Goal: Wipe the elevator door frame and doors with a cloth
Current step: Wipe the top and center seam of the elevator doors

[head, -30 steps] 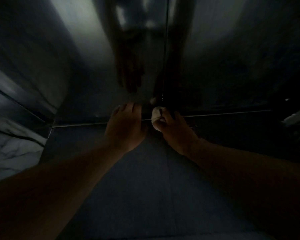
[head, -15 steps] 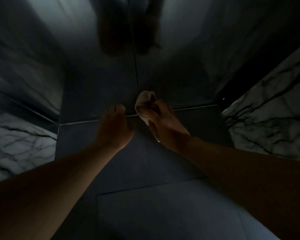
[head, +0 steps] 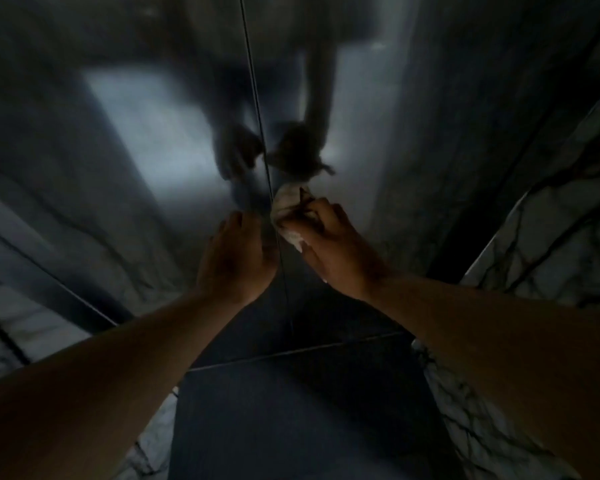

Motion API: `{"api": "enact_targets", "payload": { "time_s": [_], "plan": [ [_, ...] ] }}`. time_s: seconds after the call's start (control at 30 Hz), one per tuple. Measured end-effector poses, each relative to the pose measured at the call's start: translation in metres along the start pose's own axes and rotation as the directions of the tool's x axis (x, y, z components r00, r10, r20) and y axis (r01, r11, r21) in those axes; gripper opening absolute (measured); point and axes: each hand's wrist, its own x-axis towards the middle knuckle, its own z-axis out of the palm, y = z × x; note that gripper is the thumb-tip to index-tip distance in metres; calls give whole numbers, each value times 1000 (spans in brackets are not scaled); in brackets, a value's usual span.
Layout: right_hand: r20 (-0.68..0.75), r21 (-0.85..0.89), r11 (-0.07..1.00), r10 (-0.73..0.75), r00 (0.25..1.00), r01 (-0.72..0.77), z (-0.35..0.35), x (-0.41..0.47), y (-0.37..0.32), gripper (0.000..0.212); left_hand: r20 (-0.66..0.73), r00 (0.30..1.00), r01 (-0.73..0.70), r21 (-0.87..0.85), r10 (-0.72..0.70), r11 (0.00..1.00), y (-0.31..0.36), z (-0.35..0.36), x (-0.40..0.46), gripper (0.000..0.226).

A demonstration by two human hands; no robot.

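Dim lift lobby: dark brushed-metal elevator doors (head: 136, 161) fill the view, closed, reflective, with white dark-veined marble wall panels (head: 548, 244) flanking on both sides and dark floor tiles (head: 291, 427) below. Thin vertical centre seam (head: 257, 109) between the two door leaves runs top to bottom, long axis upright, slightly tilted by the lens.

Left hand (head: 234, 259): fingers fairly straight, tips on or right at the left door leaf just left of the seam; holds nothing. True contact can't be confirmed in this light.

Right hand (head: 329, 245): fingers curled round a crumpled white cloth (head: 286, 213), wad sticking out past the fingertips toward the door.

Key relation: cloth sits just right of the seam, touching or almost touching the right leaf, above and ahead of the right knuckles. Seam lies just left of the wad, between the two hands. Right hand is the working one; left only braces.

Judgement: wiping along the seam edge of the right leaf, low section. Next stroke should follow the seam's long axis, up or down. Most of the door area above, plus the frame, looks not yet covered from here; streaks aren't readable in this dimness.
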Motion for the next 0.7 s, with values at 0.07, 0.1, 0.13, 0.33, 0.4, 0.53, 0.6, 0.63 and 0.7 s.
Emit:
{"api": "enact_targets", "payload": {
  "time_s": [0.07,0.1,0.13,0.33,0.4,0.53,0.6,0.63,0.7],
  "plan": [
    [-43,-19,999,-38,998,37,-56,29,-11,63,-48,998,-24,42,26,999,21,-61,21,42],
    [-58,2,998,-58,997,58,-94,54,-19,64,-88,994,-51,74,57,996,34,-104,38,44],
    [-89,40,998,-41,995,45,-103,61,-20,61,-98,992,-71,106,82,992,38,-115,41,46],
    [-322,-21,995,-96,942,94,-270,164,-64,47,-189,933,-228,351,307,908,94,-299,106,53],
    [-378,-112,979,-201,904,171,-331,192,-84,53,-229,903,-238,437,363,867,115,-362,124,55],
    [-481,-215,958,-272,834,189,-441,237,-126,49,-267,848,-225,601,458,767,151,-479,143,59],
    [-469,-226,960,-256,845,165,-480,249,-140,46,-262,841,-208,651,473,730,164,-519,147,55],
    [-477,-242,953,-279,834,180,-512,258,-153,46,-278,833,-181,680,478,711,175,-553,147,54],
    [-452,-297,925,-355,818,238,-558,268,-175,44,-297,817,-158,709,494,687,192,-595,149,53]
  ]
}}
